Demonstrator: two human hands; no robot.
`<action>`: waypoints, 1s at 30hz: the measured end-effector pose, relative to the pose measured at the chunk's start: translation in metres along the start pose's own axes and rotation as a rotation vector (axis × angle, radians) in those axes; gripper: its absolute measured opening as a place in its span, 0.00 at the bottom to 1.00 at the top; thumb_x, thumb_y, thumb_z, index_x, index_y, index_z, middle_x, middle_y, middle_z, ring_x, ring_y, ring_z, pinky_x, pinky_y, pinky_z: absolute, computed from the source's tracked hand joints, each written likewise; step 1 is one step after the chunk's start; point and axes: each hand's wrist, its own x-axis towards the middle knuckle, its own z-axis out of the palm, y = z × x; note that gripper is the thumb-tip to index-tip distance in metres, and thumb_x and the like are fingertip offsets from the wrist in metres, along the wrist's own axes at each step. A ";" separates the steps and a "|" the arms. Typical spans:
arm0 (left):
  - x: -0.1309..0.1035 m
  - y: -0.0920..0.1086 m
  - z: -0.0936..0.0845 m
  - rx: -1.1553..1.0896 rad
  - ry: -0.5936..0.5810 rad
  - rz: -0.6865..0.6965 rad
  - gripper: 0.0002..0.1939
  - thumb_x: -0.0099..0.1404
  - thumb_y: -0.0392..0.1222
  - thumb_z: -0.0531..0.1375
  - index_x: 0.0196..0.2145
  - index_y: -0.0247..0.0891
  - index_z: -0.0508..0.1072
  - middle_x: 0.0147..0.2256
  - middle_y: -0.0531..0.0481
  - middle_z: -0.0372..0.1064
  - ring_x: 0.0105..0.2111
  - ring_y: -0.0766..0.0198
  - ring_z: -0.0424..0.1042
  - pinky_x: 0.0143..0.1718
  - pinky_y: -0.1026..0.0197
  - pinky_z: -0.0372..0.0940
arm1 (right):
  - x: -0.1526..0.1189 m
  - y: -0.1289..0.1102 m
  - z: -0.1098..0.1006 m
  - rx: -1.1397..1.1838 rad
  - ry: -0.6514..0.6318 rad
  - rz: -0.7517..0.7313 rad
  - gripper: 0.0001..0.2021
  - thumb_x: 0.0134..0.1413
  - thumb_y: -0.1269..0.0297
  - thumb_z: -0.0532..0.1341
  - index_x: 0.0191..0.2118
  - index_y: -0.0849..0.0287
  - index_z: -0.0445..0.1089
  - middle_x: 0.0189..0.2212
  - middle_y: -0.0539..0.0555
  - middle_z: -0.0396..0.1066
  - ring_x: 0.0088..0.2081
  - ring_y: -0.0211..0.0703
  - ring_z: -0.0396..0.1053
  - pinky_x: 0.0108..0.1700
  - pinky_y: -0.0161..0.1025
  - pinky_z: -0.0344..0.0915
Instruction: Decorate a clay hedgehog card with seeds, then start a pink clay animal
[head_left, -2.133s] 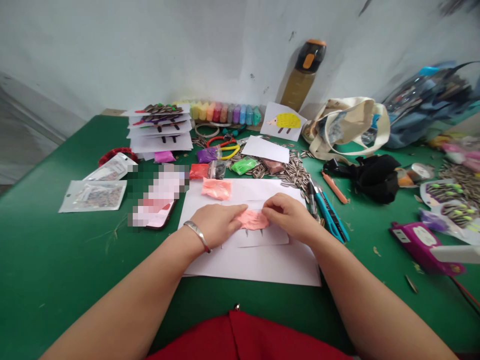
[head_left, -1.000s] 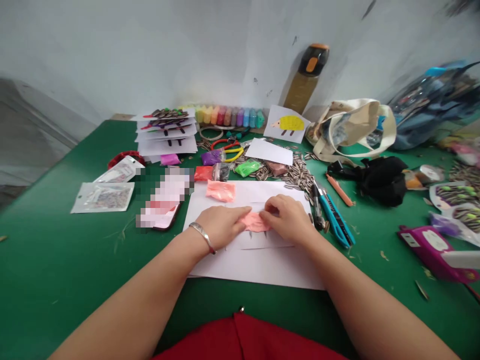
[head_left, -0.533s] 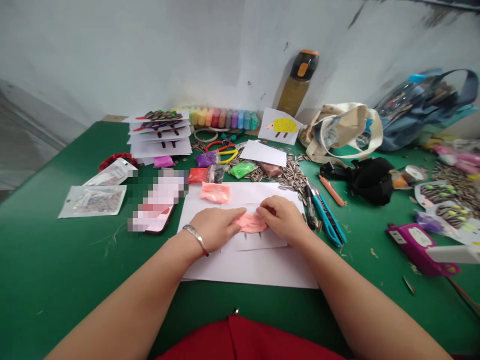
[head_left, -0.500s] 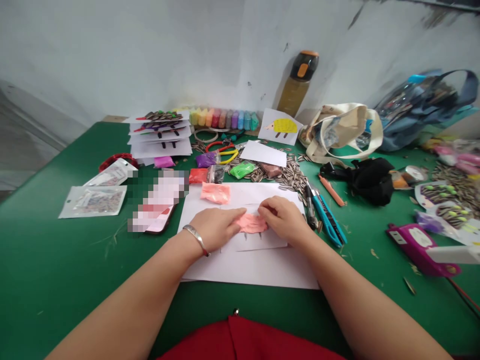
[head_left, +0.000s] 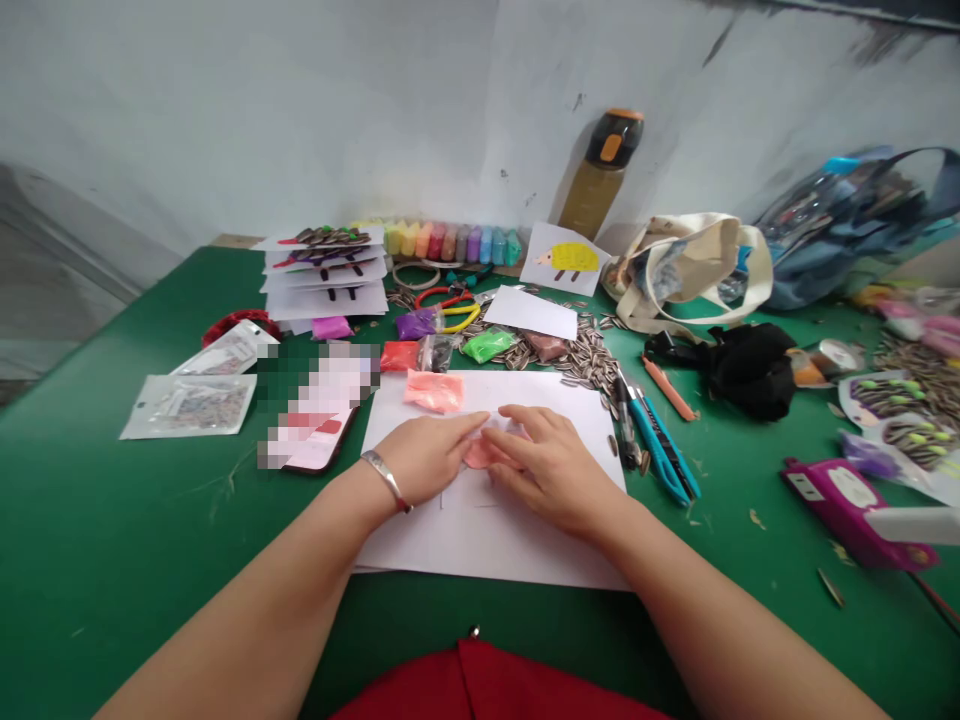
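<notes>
A flattened piece of salmon-pink clay (head_left: 478, 455) lies on a small white card (head_left: 480, 492), which rests on larger white paper (head_left: 495, 555). My left hand (head_left: 421, 455), with a silver bangle at the wrist, lies with fingers stretched out against the clay's left side. Over the right part of the clay my right hand (head_left: 559, 468) spreads its fingers, covering much of it. Just beyond them sits a packet of the same pink clay (head_left: 435, 391). The card's drawn lines are mostly hidden by my hands.
A phone (head_left: 319, 415) and bead packets (head_left: 187, 405) lie left. Sunflower seeds (head_left: 589, 355), clay packets (head_left: 487, 345) and scissors (head_left: 457, 315) spread behind the paper. To the right are a blue cutter (head_left: 664, 450), a black pouch (head_left: 754, 370) and a purple glue gun (head_left: 851, 510). A bottle (head_left: 600, 180) stands by the wall.
My right hand has gone from pinched fingers at the clay's right edge to spread fingers over it. My left hand stays nearly in place. The whole view shifts slightly.
</notes>
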 end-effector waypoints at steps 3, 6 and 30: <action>0.001 0.000 -0.001 -0.012 -0.007 -0.031 0.24 0.67 0.40 0.45 0.59 0.41 0.61 0.42 0.48 0.75 0.41 0.57 0.74 0.39 0.60 0.64 | 0.003 -0.005 0.000 -0.026 -0.043 0.017 0.19 0.61 0.52 0.51 0.54 0.50 0.65 0.55 0.59 0.61 0.51 0.55 0.58 0.51 0.53 0.56; 0.002 -0.002 0.001 0.005 -0.001 -0.039 0.23 0.66 0.39 0.46 0.58 0.42 0.63 0.43 0.47 0.75 0.41 0.57 0.74 0.39 0.59 0.65 | 0.006 -0.008 -0.001 -0.043 -0.073 0.032 0.19 0.62 0.51 0.50 0.52 0.49 0.66 0.53 0.58 0.62 0.50 0.54 0.59 0.50 0.52 0.56; 0.001 -0.002 0.008 0.034 0.008 -0.013 0.24 0.65 0.38 0.47 0.58 0.40 0.63 0.53 0.47 0.68 0.50 0.55 0.69 0.49 0.56 0.62 | 0.005 -0.014 0.005 -0.156 -0.028 0.011 0.17 0.64 0.53 0.47 0.48 0.54 0.68 0.47 0.60 0.68 0.49 0.52 0.61 0.47 0.49 0.55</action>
